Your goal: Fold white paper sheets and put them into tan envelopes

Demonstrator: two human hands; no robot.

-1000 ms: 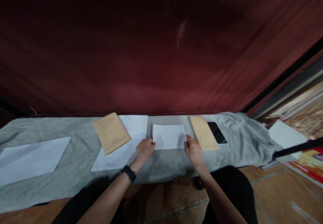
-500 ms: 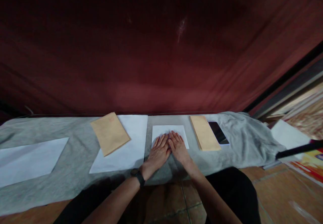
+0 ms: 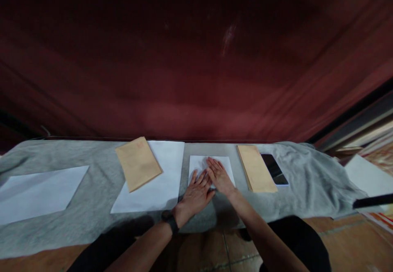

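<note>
A small folded white sheet (image 3: 198, 162) lies on the grey cloth (image 3: 92, 182) in front of me. My left hand (image 3: 196, 195) lies flat on its near left part, fingers stretched out, a black watch on the wrist. My right hand (image 3: 219, 176) lies flat further up on the sheet, fingers spread and pointing away. Neither hand holds anything. A brown envelope (image 3: 138, 162) rests on a larger white sheet (image 3: 159, 186) to the left. A stack of brown envelopes (image 3: 256, 168) lies just right of my hands.
A dark phone (image 3: 274, 169) lies beside the envelope stack. Another white sheet (image 3: 37, 192) is at the far left of the cloth. A red curtain (image 3: 196, 59) hangs behind the table. White paper (image 3: 368, 176) and a dark bar (image 3: 373, 201) are at the right.
My hands moved from the sheet's two side edges to its middle and flattened. Since then my right hand has slid further up the sheet while the left stays low.
</note>
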